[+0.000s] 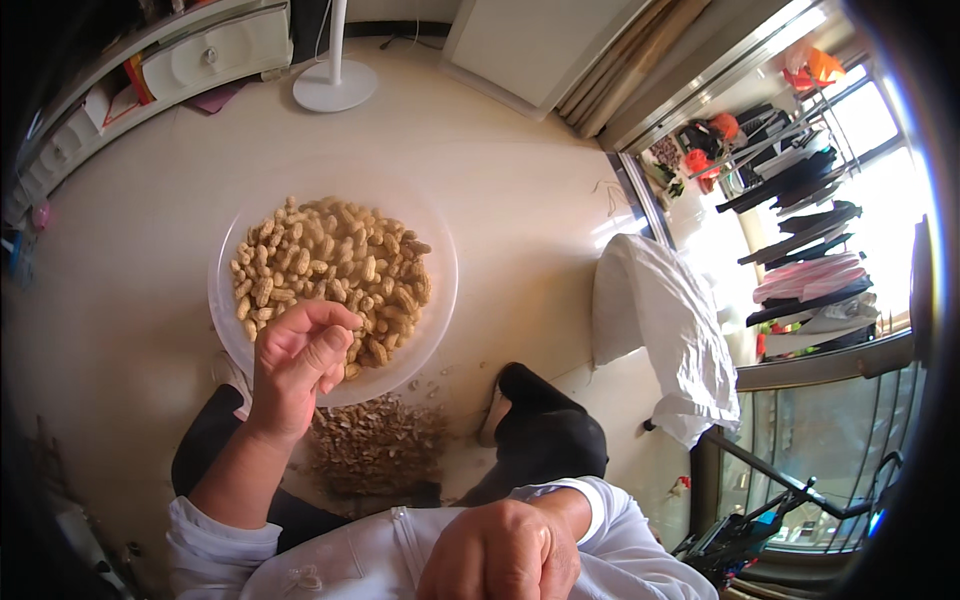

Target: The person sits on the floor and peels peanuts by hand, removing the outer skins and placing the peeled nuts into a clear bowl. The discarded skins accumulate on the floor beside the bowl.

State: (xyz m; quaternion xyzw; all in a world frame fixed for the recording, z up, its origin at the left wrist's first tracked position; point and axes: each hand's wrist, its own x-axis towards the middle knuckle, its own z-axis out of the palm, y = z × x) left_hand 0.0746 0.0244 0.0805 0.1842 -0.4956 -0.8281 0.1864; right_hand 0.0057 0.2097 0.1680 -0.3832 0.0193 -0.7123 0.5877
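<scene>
A wide, translucent plastic basin [448,300] stands on the floor before me, holding a heap of unshelled peanuts [330,255]. Above its near edge is my left hand [304,360], with thumb and forefinger bent close together; whether anything small is between them is not visible. My right hand [510,551] is close to the chest of my white top, its back to the camera and the fingers curled under, so anything in it is hidden. A pile of broken peanut shells [379,446] covers the floor between my feet, just below the basin.
A white sack or cloth [675,322] stands at the right. Behind the basin are a round white stand base [335,86] and a white drawer cabinet [217,60]. Hanging clothes [814,277] show through the doorway. A black metal frame [780,495] is at the lower right.
</scene>
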